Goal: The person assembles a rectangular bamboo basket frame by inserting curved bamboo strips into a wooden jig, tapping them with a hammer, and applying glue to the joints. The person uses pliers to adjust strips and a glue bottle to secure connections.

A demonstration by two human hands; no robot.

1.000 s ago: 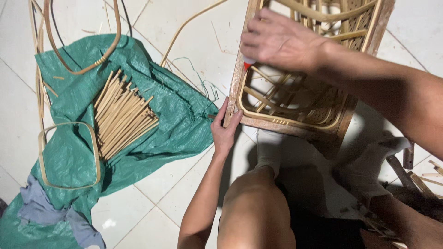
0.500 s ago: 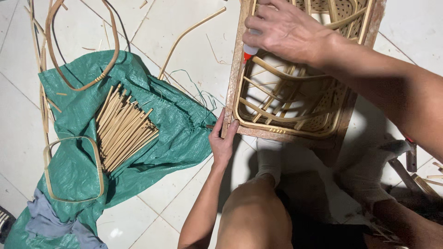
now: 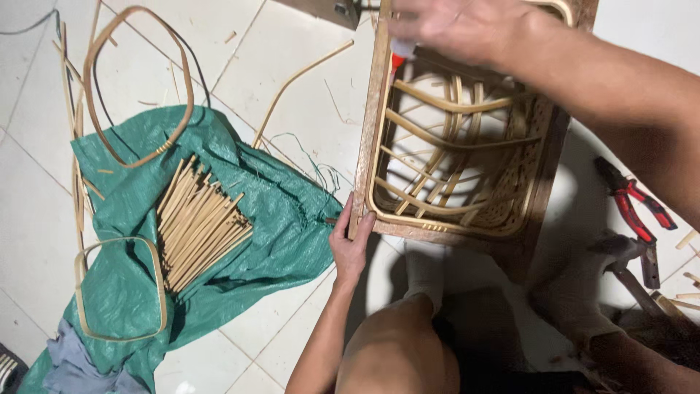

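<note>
A rattan frame panel [image 3: 379,117] with curved strips woven inside a wooden border lies on the tiled floor in front of my knees. My left hand [image 3: 351,241] grips its near left corner. My right hand [image 3: 456,25] reaches over the panel's far left part, its fingers closed on a small white tool with a red tip [image 3: 399,52] pressed against the frame.
A green tarp [image 3: 277,211] at the left carries a bundle of cut rattan sticks [image 3: 197,222]. Bent rattan hoops [image 3: 135,87] lie around it. Red-handled pliers [image 3: 634,201] and other tools [image 3: 642,277] lie at the right.
The view has shifted down and right, so the panel and my hands sit higher in view. My left hand stays on the corner; my right hand stays at the far left edge.
</note>
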